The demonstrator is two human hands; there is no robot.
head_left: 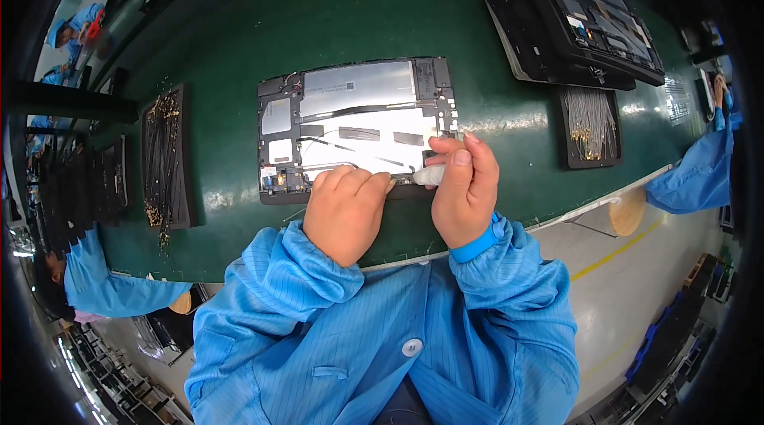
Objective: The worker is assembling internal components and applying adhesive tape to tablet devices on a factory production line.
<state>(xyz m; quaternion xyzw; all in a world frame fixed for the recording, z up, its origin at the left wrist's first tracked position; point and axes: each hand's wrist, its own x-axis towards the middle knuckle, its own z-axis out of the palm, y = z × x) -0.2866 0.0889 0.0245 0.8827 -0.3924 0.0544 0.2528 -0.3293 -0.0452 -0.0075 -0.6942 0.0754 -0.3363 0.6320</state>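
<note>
On green bench [358,11]: one opened tablet [358,118], two hands, left hand [346,210], right hand [465,186].

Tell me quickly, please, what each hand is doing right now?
Left hand: curled, fingertips pressing on the opened tablet.
Right hand: closed around a small white tool.

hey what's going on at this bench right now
A person in a blue smock works on an opened tablet lying back-off on a green table. The left hand presses down on its near edge, while the right hand grips a small white tool at the lower right corner. A tray of thin gold-tipped cables sits to the left, another to the right, and a stack of opened tablets lies beyond.
</note>
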